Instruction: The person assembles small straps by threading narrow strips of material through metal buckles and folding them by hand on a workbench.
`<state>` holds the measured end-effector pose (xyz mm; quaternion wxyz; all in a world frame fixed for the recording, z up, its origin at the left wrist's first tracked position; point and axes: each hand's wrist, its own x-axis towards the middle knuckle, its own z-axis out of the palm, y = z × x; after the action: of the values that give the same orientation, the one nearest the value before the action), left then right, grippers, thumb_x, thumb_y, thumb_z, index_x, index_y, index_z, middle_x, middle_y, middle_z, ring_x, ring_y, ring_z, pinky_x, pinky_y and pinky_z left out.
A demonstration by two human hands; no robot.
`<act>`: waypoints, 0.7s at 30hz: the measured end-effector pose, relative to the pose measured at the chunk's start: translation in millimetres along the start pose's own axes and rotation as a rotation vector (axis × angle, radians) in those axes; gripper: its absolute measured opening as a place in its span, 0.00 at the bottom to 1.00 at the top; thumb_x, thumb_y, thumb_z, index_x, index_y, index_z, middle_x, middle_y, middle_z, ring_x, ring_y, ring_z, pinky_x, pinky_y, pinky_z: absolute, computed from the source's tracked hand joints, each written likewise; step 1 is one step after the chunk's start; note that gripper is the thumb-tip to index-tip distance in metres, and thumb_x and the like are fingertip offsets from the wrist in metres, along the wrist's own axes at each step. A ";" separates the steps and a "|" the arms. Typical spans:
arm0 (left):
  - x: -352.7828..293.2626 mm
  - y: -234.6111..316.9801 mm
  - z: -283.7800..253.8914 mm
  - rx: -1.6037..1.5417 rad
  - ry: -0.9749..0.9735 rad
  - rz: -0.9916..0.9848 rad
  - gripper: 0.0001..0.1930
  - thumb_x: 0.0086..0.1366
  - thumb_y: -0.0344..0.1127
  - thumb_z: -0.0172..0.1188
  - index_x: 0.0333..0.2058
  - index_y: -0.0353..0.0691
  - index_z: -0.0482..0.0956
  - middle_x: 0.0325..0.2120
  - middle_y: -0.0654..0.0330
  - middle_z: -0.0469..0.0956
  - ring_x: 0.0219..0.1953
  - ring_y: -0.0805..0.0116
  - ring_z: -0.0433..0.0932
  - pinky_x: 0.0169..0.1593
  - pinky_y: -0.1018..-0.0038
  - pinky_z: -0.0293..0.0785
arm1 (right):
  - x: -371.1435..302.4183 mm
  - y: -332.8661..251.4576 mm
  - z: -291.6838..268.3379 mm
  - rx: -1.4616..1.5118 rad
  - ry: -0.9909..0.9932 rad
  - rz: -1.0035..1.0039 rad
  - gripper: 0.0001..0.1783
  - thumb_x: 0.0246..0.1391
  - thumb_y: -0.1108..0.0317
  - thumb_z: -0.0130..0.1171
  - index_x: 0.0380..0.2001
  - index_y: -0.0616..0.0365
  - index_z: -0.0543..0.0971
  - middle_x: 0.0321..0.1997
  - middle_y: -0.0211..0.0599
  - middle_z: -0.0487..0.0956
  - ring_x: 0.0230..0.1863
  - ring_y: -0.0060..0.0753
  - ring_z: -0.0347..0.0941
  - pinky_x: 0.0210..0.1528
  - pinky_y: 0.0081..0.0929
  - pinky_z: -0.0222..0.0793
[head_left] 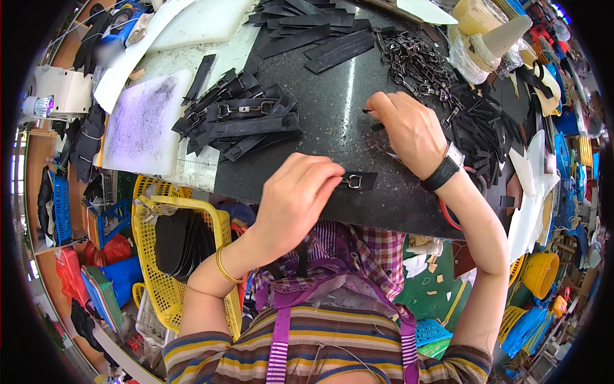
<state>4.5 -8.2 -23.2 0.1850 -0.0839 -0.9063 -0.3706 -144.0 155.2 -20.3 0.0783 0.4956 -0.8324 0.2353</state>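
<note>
My left hand (297, 192) is closed near the table's front edge, its fingertips on a black strap with a metal buckle (354, 182). The strap's right end and the silver buckle show; the rest lies under the fingers. Further right and higher, my right hand (409, 131) pinches a small black strip (368, 111), mostly hidden by the fingers. Beneath my right wrist lies a red-handled tool (448, 216), probably scissors, largely covered by the forearm. To the left sits a pile of black straps (252, 128), some fitted with metal buckles.
A heap of linked metal buckles (419, 61) lies beyond my right hand, with short black strips (483, 128) beside it. Longer black strips (313, 29) are stacked at the back. A white board (144, 125) stands left; a yellow basket (220, 224) is below the table edge.
</note>
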 end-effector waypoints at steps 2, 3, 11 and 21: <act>4.4 5.8 10.3 0.058 -0.004 0.031 0.10 0.50 0.24 0.63 0.33 0.36 0.77 0.31 0.58 0.76 0.34 0.60 0.74 0.35 0.70 0.73 | -1.5 -1.7 -4.4 -0.117 -0.146 0.115 0.10 0.43 0.74 0.55 0.32 0.56 0.70 0.25 0.38 0.70 0.33 0.42 0.70 0.34 0.36 0.67; 6.4 8.8 15.4 0.117 -0.006 0.062 0.11 0.49 0.23 0.64 0.33 0.36 0.78 0.31 0.57 0.76 0.34 0.60 0.74 0.35 0.70 0.73 | -0.7 -0.4 -5.8 -0.115 -0.145 0.116 0.10 0.43 0.74 0.55 0.32 0.56 0.70 0.25 0.38 0.70 0.33 0.42 0.70 0.34 0.36 0.67; 5.9 6.3 16.8 0.093 -0.074 0.047 0.09 0.49 0.27 0.64 0.31 0.37 0.78 0.29 0.59 0.74 0.34 0.60 0.74 0.36 0.69 0.72 | -39.5 -38.8 -28.9 0.602 -0.077 0.214 0.06 0.49 0.77 0.55 0.32 0.61 0.78 0.28 0.44 0.74 0.31 0.49 0.73 0.33 0.34 0.68; -0.8 -0.2 5.3 -0.054 -0.180 0.040 0.10 0.48 0.25 0.65 0.31 0.36 0.78 0.35 0.59 0.75 0.33 0.63 0.75 0.37 0.72 0.72 | -58.9 -53.7 -27.3 0.595 -0.176 0.343 0.06 0.53 0.76 0.53 0.34 0.66 0.76 0.26 0.38 0.79 0.28 0.25 0.78 0.30 0.21 0.72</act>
<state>3.7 -4.6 -27.1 0.1078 -0.1400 -0.9070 -0.3822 -71.2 193.0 -0.9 -0.1822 0.3679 -0.8023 0.4333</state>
